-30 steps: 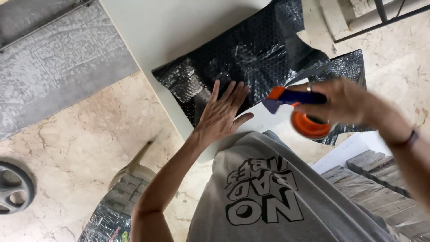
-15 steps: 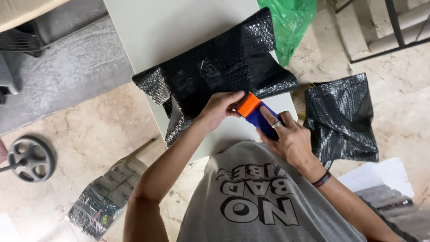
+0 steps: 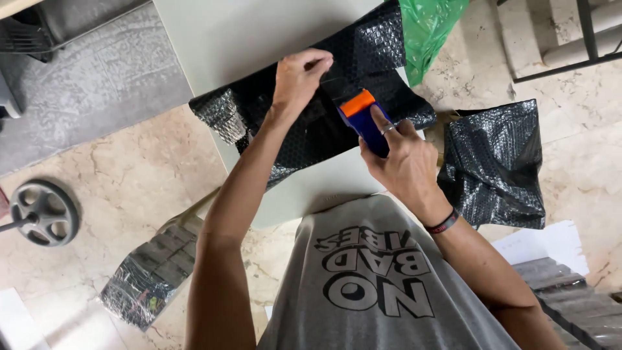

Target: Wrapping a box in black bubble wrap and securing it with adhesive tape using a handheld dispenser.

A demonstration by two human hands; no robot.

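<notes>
A parcel wrapped in black bubble wrap (image 3: 304,129) lies on a pale table (image 3: 246,32). My left hand (image 3: 299,76) rests on its top with the fingers curled down, pinching at the wrap or a strip of tape. My right hand (image 3: 398,162) grips a blue and orange tape dispenser (image 3: 363,116), pressed against the parcel just right of my left hand. A dark band circles my right wrist.
A green plastic bag (image 3: 427,29) hangs off the table's far edge. Another black bubble-wrap bundle (image 3: 495,165) lies on the marble floor at right. A small wheel (image 3: 42,210) sits at left, a foil packet (image 3: 146,275) below it, and a grey mat (image 3: 84,78) at upper left.
My left hand went from lying flat with fingers spread to curled on the parcel top. My right hand brought the tape dispenser from the right down onto the parcel.
</notes>
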